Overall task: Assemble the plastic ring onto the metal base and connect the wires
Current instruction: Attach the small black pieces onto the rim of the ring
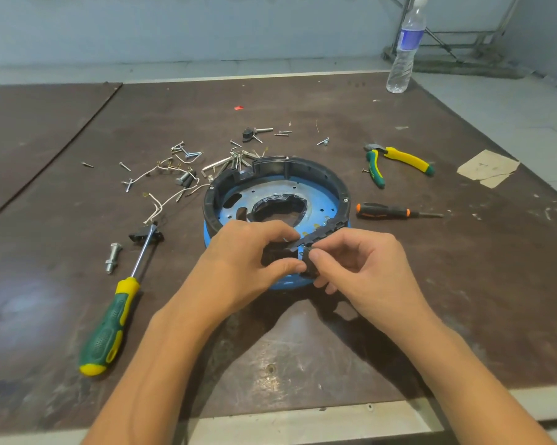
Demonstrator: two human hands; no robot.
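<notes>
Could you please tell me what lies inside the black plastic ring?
A blue metal base with small holes and a dark jagged opening. The ring's near side is hidden by the left hand and right hand pinching a black part.

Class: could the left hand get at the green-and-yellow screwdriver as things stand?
Probably yes: the screwdriver lies uncovered left of the left hand, nothing between. That hand must first release the black part it pinches.

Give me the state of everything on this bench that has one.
plastic ring: resting on the metal base, near side hidden by the hands
wires: loose on the table, off the base
left hand: pinching the black part
right hand: pinching the black part
pliers: lying flat, handles spread
bottle: upright, capped
</notes>
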